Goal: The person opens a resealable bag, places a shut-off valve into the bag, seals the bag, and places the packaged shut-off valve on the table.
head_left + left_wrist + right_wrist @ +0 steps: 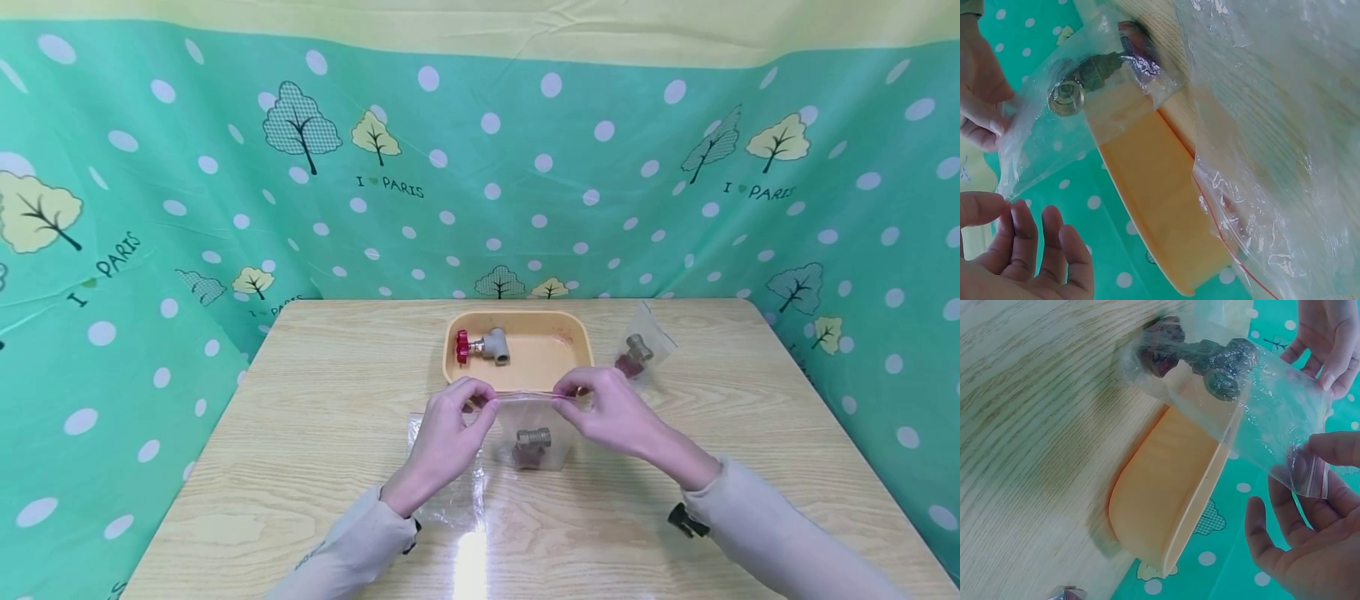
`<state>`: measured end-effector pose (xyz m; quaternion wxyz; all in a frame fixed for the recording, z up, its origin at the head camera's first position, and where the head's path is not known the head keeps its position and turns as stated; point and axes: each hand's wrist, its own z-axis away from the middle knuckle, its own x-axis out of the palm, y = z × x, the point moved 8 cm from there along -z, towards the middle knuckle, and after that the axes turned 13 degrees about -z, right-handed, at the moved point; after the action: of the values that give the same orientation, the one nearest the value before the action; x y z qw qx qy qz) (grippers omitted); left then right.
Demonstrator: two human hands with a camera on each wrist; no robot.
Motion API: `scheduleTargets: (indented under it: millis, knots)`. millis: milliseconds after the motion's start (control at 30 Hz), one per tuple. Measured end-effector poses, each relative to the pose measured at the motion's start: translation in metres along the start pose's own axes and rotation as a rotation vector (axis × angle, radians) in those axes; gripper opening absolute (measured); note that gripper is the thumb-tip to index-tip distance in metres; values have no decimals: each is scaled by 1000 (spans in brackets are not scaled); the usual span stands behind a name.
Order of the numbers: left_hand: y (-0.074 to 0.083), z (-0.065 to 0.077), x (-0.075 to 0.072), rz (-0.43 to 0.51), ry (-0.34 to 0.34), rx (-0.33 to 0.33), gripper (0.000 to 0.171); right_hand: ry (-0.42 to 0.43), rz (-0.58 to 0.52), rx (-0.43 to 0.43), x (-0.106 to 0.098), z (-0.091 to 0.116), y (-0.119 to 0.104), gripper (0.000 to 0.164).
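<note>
Between both hands a clear zip-lock bag (555,433) hangs by its top edge, with a valve (533,437) inside that has a dark red handle. My left hand (455,425) pinches one top corner of the bag between thumb and index finger. At the opposite corner my right hand (618,414) pinches the zip edge, its other fingers loosely spread in the right wrist view. Just behind the bag stands an orange tray (536,318). In it lies a grey valve (495,345) with a red wheel handle (462,347).
Another zip-lock bag (660,342) holding a valve (634,354) lies right of the tray. Flat plastic bags (453,492) lie under the left hand on the wooden table (300,450). A polka-dot cloth (480,167) hangs around the table's back and sides.
</note>
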<state>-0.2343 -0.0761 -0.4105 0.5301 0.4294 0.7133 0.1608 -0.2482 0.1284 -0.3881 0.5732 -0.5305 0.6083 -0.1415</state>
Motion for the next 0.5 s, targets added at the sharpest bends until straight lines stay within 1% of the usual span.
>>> scheduleTargets:
  millis: [233, 367, 500]
  knots:
    - [0, 0, 0, 1, 0, -6, 10, 7, -3, -7, -4, 3, 2, 3]
    - [1, 0, 0, 3, -1, -6, 10, 11, 3, -44, -4, 2, 2, 11]
    - [0, 0, 0, 0, -2, -10, 9, 17, 6, -70, -4, 2, 0, 13]
